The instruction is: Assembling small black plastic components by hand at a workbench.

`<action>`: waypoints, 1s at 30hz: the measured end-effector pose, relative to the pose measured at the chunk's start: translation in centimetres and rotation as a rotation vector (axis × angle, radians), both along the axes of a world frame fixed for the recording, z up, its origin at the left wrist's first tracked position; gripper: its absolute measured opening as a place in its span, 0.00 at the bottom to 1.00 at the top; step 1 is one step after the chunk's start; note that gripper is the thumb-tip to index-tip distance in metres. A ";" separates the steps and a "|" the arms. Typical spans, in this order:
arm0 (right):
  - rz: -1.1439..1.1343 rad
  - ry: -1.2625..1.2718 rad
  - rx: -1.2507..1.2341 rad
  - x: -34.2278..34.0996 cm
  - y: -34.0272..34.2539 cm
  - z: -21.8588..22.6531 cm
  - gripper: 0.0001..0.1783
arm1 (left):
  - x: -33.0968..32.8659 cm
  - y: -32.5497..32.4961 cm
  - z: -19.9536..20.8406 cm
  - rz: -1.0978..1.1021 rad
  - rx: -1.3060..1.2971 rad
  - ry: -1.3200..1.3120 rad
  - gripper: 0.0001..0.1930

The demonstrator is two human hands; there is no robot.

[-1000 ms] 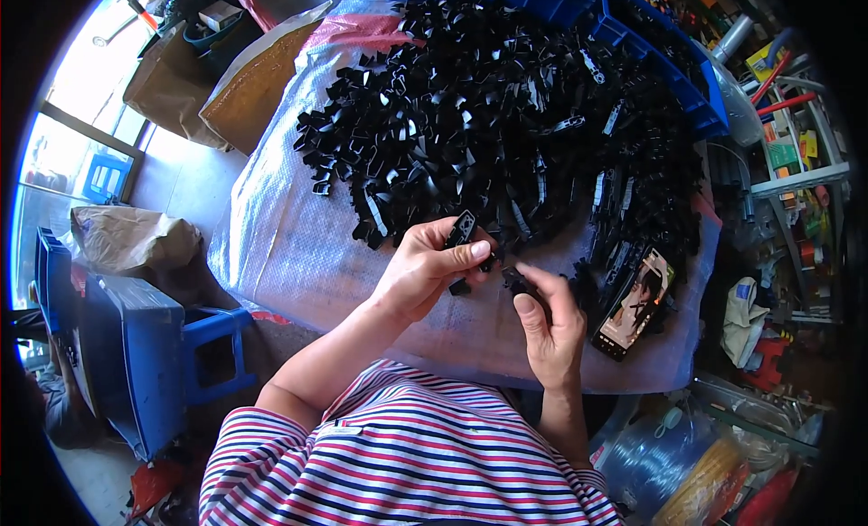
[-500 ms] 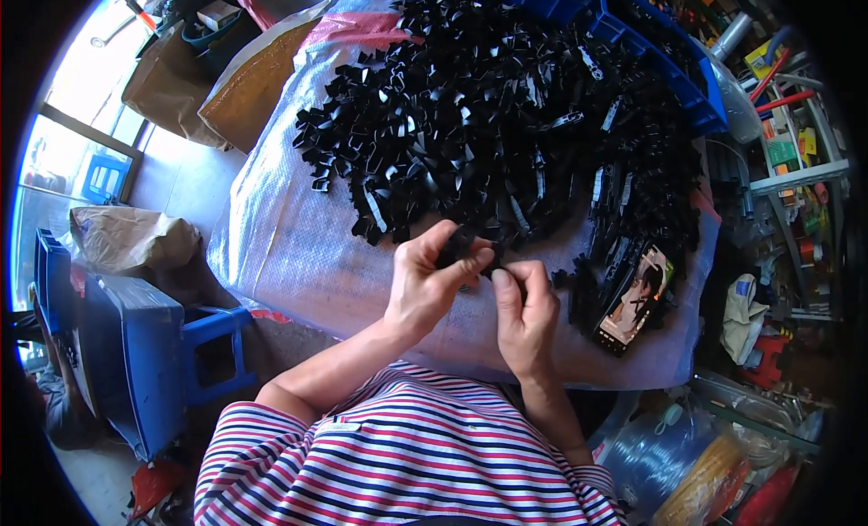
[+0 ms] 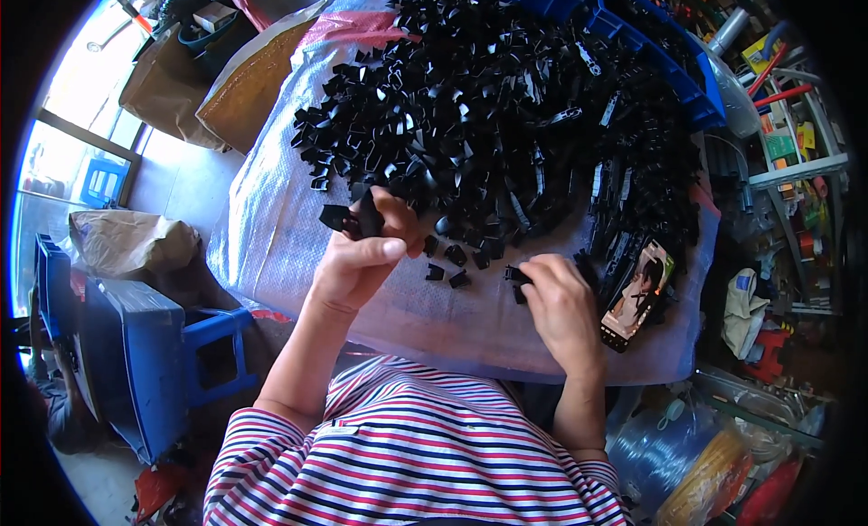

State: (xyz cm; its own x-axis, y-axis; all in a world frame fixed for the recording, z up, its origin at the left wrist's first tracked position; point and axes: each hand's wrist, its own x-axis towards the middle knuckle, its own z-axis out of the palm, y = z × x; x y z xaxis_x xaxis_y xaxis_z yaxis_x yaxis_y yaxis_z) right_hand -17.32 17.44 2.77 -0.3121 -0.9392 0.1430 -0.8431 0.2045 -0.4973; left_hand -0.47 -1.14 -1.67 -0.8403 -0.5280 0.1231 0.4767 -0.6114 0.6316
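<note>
Basically, left hand [image 3: 366, 259] was closed around black plastic pieces [image 3: 336, 219], thumb and curled fingers clamping them over the pale woven sheet [image 3: 271, 210], left of the loose bits [image 3: 435, 272]. Right hand [image 3: 562, 314] had fingertips nearly together at a small black part [image 3: 514, 274]; couldn't tell if gripped or only touched. Big black pile [image 3: 434, 119] lay beyond both hands, 1 lit phone [image 3: 636, 300] right of the right hand.
</note>
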 end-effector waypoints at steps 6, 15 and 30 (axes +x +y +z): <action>-0.147 -0.115 -0.140 0.5 -0.9 -1.8 0.18 | -0.1 4.0 0.8 0.586 -1.533 -0.894 0.10; -0.066 -0.699 -0.275 2.2 -0.6 -1.0 0.13 | 0.0 4.1 -0.2 0.297 -1.121 -0.709 0.07; -0.043 0.089 -0.541 3.3 -2.4 -0.5 0.19 | -2.8 5.4 1.9 -0.078 0.022 -0.453 0.10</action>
